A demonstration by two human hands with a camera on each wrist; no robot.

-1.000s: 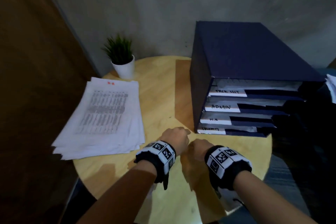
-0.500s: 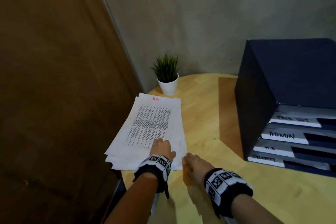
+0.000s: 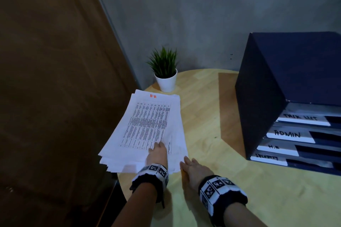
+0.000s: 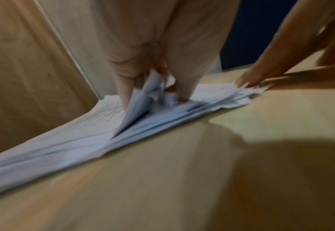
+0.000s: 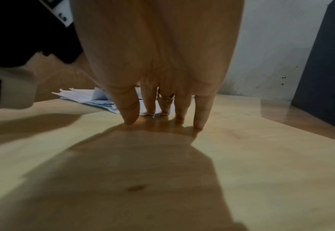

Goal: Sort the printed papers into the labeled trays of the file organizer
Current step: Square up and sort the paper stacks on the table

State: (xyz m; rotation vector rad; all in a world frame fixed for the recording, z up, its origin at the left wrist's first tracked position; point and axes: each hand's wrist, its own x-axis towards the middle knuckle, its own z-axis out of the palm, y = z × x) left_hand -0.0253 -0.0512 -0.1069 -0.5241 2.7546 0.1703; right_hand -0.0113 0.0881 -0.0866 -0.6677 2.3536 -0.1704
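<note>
- My left hand (image 3: 158, 154) lay on the near edge of the papers (image 3: 147, 125), thumb and fingers pinching up the corner of the top sheet (image 4: 141, 100); the wrist view was blurred, so I think it was one sheet, though it may have been two.
- My right hand (image 3: 191, 167) was flat and holding nothing, fingers (image 5: 200, 112) straight on the table (image 3: 203, 116), tips touching the stack's near right corner.
- To do this step well, I judged I should keep the right fingertips pressing that corner so the lower sheets stayed put while the left peeled the top one free.
- The pinch had crumpled the paper; a lighter grip nearer the edge would lift it without creasing.
- The top sheet bore "H.R" in red at its far end, so it belonged in the H.R tray (image 3: 276, 148), well off to the right of my right hand, third down in the organizer (image 3: 267, 97).
- The papers were a loose, fanned stack of white sheets printed with dense columns, edges uneven, lying under and beyond my left hand, partly over the table's left rim.
- The trays already held sheets and had hand-lettered white labels.
</note>
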